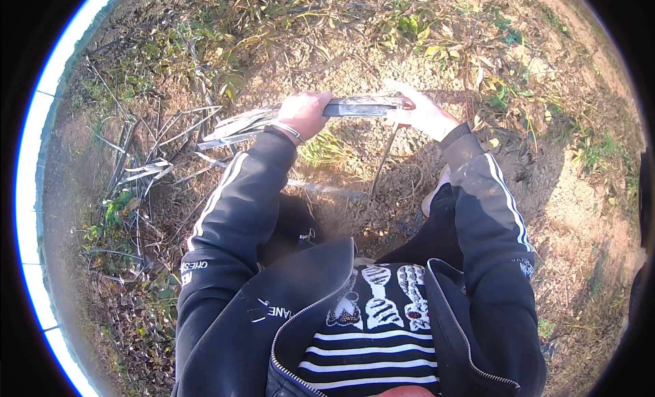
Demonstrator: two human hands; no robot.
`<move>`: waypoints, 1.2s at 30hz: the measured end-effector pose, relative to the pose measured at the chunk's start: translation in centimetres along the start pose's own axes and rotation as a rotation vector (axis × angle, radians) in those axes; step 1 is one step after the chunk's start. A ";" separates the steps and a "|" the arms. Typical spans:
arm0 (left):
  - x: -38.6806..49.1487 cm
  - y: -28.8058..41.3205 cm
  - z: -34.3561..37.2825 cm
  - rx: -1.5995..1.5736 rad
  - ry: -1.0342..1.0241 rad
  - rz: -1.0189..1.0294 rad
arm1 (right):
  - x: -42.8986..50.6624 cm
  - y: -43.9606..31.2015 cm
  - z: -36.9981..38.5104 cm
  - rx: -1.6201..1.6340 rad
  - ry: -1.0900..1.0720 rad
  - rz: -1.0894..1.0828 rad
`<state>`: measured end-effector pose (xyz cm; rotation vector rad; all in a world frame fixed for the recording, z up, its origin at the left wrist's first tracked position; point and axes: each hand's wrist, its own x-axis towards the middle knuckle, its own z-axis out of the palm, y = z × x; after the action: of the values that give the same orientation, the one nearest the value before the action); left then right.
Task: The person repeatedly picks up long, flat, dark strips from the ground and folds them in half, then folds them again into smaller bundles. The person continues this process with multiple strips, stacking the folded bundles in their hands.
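A bundle of flat grey strips [358,108], which looks like folded drip tape, spans the space between my hands above the soil. My left hand [305,112] is wrapped around its middle, and loose strip ends fan out beyond it to the left. At the bundle's right end, my right hand [426,109] holds it between the thumb and the stretched fingers. From under the right hand a thin brown stem [384,161] slants down towards the ground; whether the hand grips it I cannot tell.
Loose grey strips [148,169] lie tangled on the left. A flat strip [327,187] rests on the soil between my legs, below a grass tuft [323,150]. Dry, leafy plants [204,64] cover the ground ahead. My shoe [435,193] is below my right hand.
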<state>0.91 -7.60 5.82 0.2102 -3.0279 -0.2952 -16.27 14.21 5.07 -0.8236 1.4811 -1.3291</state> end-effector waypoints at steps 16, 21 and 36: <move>0.3 4.4 0.4 -1.488 -0.198 0.069 | 1.3 -0.8 6.2 -0.042 0.057 -0.336; 0.4 5.2 -0.7 -1.352 -0.065 -0.037 | 1.7 -1.1 6.3 0.037 -0.084 -0.358; -0.5 5.8 -7.7 -1.844 0.573 -0.033 | 1.2 -1.5 9.6 -0.083 -0.213 -0.023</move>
<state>1.49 -3.35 14.47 0.1067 -1.2513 -2.1485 -7.79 9.59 6.68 -1.0058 1.3690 -1.1637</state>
